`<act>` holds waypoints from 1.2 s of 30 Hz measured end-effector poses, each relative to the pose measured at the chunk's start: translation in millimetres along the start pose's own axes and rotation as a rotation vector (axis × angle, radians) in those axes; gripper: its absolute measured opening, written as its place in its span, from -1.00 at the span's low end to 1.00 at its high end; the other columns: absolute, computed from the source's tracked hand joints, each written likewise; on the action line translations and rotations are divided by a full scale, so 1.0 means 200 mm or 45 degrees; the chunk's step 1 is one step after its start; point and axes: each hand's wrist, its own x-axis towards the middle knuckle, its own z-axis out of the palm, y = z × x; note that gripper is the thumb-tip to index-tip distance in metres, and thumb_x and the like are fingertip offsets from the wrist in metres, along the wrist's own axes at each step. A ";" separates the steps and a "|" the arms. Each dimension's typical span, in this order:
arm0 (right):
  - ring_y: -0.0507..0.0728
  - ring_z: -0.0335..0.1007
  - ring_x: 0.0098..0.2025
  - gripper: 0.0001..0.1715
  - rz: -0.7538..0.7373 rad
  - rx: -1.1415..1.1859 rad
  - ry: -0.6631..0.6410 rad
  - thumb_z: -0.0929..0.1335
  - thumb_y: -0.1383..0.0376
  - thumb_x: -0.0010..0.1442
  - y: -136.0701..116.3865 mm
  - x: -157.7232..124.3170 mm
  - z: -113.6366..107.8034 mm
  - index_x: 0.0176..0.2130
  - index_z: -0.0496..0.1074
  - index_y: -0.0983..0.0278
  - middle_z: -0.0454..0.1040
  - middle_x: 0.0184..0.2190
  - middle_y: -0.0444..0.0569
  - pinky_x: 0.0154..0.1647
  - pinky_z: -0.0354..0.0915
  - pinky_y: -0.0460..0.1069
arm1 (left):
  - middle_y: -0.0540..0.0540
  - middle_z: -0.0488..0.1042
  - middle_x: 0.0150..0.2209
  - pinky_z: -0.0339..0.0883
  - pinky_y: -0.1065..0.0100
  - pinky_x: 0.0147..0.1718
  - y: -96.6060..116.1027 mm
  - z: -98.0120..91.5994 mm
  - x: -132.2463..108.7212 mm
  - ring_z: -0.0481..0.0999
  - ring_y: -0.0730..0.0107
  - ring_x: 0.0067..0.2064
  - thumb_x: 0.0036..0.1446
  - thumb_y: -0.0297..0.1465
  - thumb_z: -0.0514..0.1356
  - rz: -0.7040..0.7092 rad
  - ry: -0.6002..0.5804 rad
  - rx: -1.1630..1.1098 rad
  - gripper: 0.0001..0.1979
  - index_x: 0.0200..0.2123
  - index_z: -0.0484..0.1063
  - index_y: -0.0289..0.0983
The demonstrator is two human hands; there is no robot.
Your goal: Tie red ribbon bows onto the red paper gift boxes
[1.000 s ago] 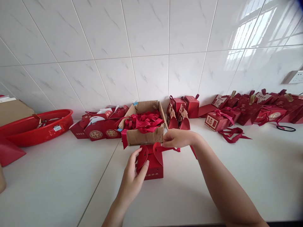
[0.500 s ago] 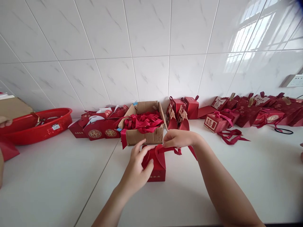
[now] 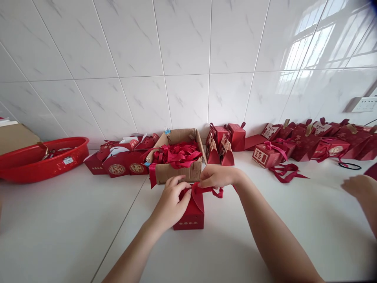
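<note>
A small red gift box (image 3: 193,214) with pale characters along its lower front stands upright on the white table before me. My left hand (image 3: 172,198) curls over its top left, thumb and fingertips closed on the upper flap. My right hand (image 3: 216,177) pinches a red ribbon (image 3: 218,193) at the top of the box, with a loose loop hanging to the right. The fingertips of both hands nearly meet there, and how the ribbon passes through the flap is hidden. Just behind the box sits a cardboard box (image 3: 179,173) heaped with red ribbons (image 3: 179,151).
Red gift boxes stand left of the cardboard box (image 3: 119,167), right of it (image 3: 226,155), and along the wall (image 3: 306,143). A loose ribbon (image 3: 287,173) and a black ring (image 3: 350,165) lie at right. A red basin (image 3: 44,169) is far left; another person's hand (image 3: 355,186) reaches in from the right.
My left thumb and fingers have closed in from beside the box onto its top flap. The other person's hand at right has come further in; one at far left has mostly left view.
</note>
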 end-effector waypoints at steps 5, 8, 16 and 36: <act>-0.05 0.06 -0.59 -0.68 -0.013 -0.090 0.080 0.30 0.20 0.11 0.00 -0.01 0.00 -0.58 0.21 0.29 0.21 -0.63 -0.18 -0.60 -0.02 -0.11 | -0.14 0.33 0.09 0.18 -0.01 0.12 0.01 -0.01 0.01 0.17 0.04 0.24 0.16 -0.33 0.05 -0.046 -0.013 -0.024 -0.83 -0.41 0.41 -0.18; 0.03 0.26 -0.40 -0.81 -0.058 -0.126 0.222 0.32 0.18 0.12 -0.01 -0.03 0.00 -0.35 0.39 0.27 0.40 -0.37 -0.08 -0.46 0.13 -0.09 | -0.11 0.35 0.07 0.21 0.05 0.08 0.05 -0.05 0.05 0.23 0.06 0.19 0.14 -0.35 0.04 -0.041 -0.020 0.021 -0.83 -0.45 0.37 -0.20; -0.03 0.25 -0.41 -0.71 -0.374 0.149 0.144 0.36 0.12 0.14 -0.09 -0.03 0.01 -0.24 0.38 0.29 0.36 -0.34 -0.12 -0.44 0.17 -0.12 | 0.05 0.40 -0.45 0.15 0.35 -0.50 0.25 -0.31 0.24 0.34 0.38 -0.44 0.00 -0.40 0.06 0.079 -0.266 0.316 -0.89 -0.55 0.27 -0.22; -0.04 0.25 -0.41 -0.81 -0.596 0.011 0.510 0.32 0.23 0.25 -0.26 -0.08 0.14 -0.26 0.45 0.32 0.45 -0.40 -0.10 -0.40 0.17 -0.13 | 0.11 0.45 -0.44 0.22 0.46 -0.38 0.13 -0.60 0.11 0.39 0.47 -0.39 0.19 -0.32 0.04 0.336 -0.504 0.326 -0.79 -0.47 0.34 -0.17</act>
